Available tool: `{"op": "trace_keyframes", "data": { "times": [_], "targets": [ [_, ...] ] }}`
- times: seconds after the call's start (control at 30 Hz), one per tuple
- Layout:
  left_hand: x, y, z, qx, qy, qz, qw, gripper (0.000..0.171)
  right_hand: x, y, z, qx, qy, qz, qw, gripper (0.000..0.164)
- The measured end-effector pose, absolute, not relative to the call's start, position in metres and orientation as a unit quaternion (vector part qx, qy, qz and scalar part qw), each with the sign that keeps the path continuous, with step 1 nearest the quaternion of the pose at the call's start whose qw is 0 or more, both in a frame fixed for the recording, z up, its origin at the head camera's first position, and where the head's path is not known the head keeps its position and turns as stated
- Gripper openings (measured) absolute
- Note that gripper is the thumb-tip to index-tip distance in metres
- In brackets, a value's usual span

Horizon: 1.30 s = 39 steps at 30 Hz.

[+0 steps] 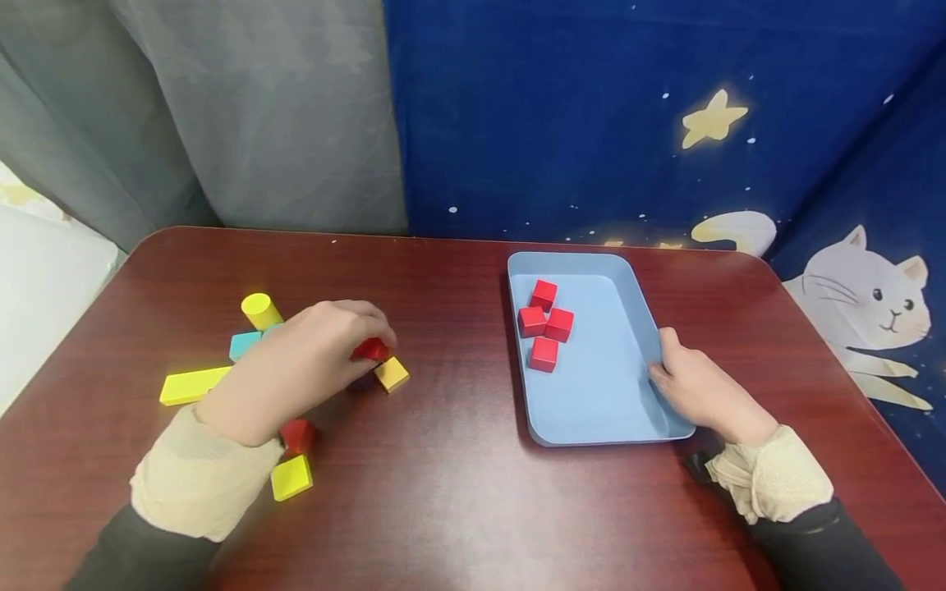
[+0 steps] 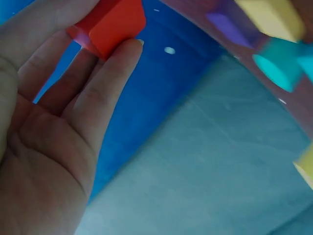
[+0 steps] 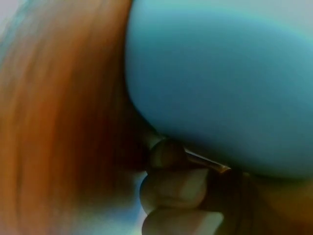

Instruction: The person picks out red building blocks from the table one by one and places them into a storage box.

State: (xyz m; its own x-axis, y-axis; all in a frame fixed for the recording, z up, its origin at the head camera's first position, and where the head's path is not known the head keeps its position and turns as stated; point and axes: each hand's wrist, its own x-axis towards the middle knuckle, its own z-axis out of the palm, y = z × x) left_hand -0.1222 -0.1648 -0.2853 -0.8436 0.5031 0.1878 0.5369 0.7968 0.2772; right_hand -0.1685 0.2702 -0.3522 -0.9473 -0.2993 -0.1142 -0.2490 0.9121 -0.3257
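Blue tray point(image 1: 599, 402): four red cubes point(image 1: 544, 355) inside, along its left side.
Left hand point(image 1: 306, 361): pinches a red block point(image 1: 373, 350) left of the tray, not yet inside.
Right hand point(image 1: 702, 387): grips the tray's right wall.
Outside, left of tray: another red block point(image 1: 298, 435), yellow pieces point(image 1: 291, 478), cyan block point(image 1: 244, 345).

Red block point(image 1: 372, 350) in left grip point(image 1: 310, 357), blue tray point(image 1: 602, 369) well apart

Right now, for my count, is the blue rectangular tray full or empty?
Partly filled: four red cubes sit in the tray, leaving much of it bare.
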Motion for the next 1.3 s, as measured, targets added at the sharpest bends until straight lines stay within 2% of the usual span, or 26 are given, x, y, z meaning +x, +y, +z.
{"op": "trace_keyframes", "data": {
  "times": [0.23, 0.53, 0.87, 1.07, 1.3],
  "targets": [
    [-0.128, -0.129, -0.275, -0.297, -0.941, -0.164, 0.008, 0.025, -0.167, 0.272, -0.353, -0.131, 0.975, -0.159, 0.085, 0.025],
    [-0.136, -0.099, -0.265, -0.349, -0.923, -0.161, -0.018, 0.032, -0.17, 0.27, -0.35, -0.137, 0.975, -0.154, 0.077, 0.026],
    [-0.139, -0.056, -0.261, -0.418, -0.896, -0.15, -0.016, 0.021, -0.172, 0.268, -0.348, -0.135, 0.975, -0.153, 0.082, 0.027],
    [-0.152, -0.024, -0.27, -0.445, -0.885, -0.131, -0.024, 0.012, -0.171, 0.269, -0.347, -0.128, 0.977, -0.151, 0.083, 0.024],
    [-0.169, -0.001, -0.288, -0.445, -0.883, -0.145, -0.04, 0.02, -0.169, 0.271, -0.352, -0.131, 0.976, -0.152, 0.09, 0.023]
  ]
}}
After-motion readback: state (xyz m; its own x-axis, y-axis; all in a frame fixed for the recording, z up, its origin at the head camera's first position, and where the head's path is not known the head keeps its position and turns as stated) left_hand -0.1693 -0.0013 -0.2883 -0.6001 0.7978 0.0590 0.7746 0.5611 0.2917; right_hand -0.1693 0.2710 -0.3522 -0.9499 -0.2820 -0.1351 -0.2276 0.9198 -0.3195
